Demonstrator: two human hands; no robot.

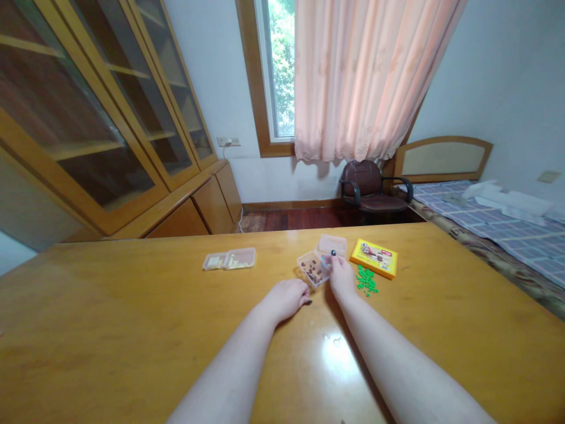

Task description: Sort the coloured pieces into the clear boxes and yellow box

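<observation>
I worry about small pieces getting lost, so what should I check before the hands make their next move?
1. Brown pieces contained: ok, those visible lie inside the open clear box.
2. Right hand at that box: ok, it is at the box's right side; how firm the grip is, cannot tell.
3. Left hand empty: cannot tell, its fingers curl partly out of sight.
4. Green pieces contained: not ok, they lie loose on the table beside the yellow box.
5. Clear containers on the left out of the hands' way: ok, neither hand touches them.
</observation>
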